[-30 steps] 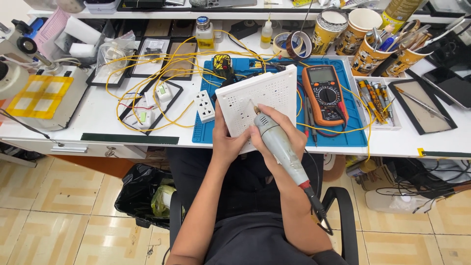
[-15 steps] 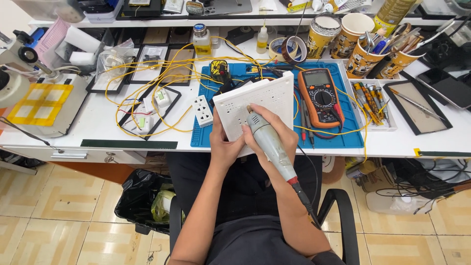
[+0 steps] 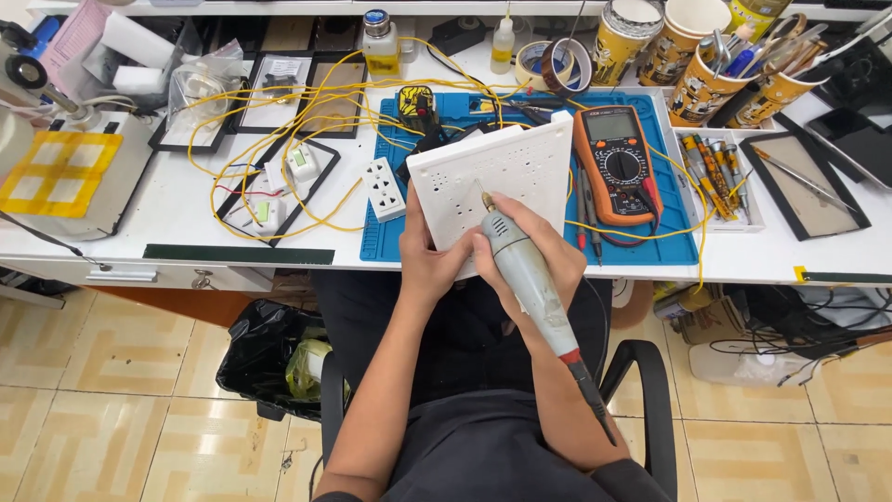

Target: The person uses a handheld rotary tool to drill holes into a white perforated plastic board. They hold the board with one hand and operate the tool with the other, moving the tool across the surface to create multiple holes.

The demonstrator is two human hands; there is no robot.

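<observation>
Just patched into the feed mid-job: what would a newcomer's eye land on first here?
At centre, the left hand props up a white perforated plastic panel while the right hand presses a grey pen-shaped rotary tool against it. Behind lie a blue work mat, an orange multimeter to the right and tangled yellow wires to the left.

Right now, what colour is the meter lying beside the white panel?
The meter has an orange casing with a dark face and dial, seen in the head view, right of the white panel.
</observation>
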